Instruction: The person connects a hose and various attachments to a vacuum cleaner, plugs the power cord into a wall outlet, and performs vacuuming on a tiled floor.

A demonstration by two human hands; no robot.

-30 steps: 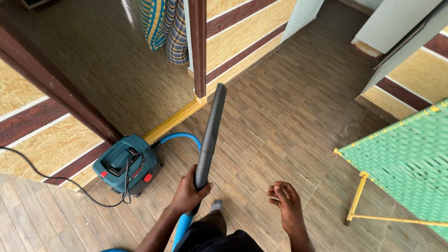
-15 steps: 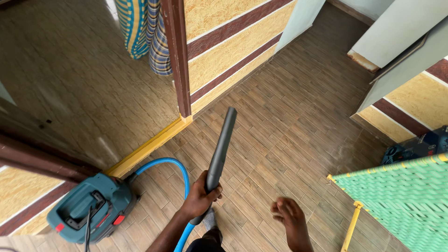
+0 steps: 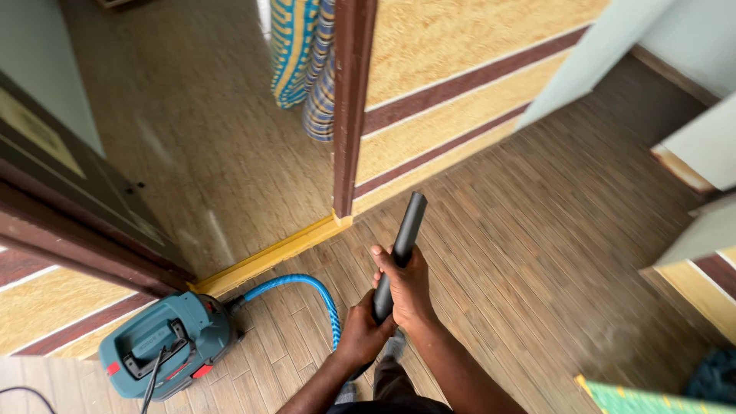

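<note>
Both hands on the vac nozzle (image 3: 405, 238), a dark grey rigid plastic crevice tube, frame centre, tip pointing to 1 o'clock toward the door post (image 3: 349, 107). Left hand (image 3: 362, 336) clenched round the lower end where the blue hose (image 3: 307, 285) joins. Right hand (image 3: 406, 287) wrapped just above it, fingers (image 3: 381, 257) closed over the tube.

Handling, my read: tube is stiff, light, smooth, so prob a bit slippery; two-hand grip low on the shaft looks right, the tip end gives poor leverage. Hose is flexible and ribbed, will drag and tug back.

Hose loops off to 9 o'clock into the teal canister vac (image 3: 165, 345), sitting on the wood-look floor (image 3: 552, 245) beside the yellow threshold (image 3: 268, 257). The canister looks the heavy bit, has a top handle. Black cable (image 3: 153, 379) trails off at 8 o'clock.
</note>
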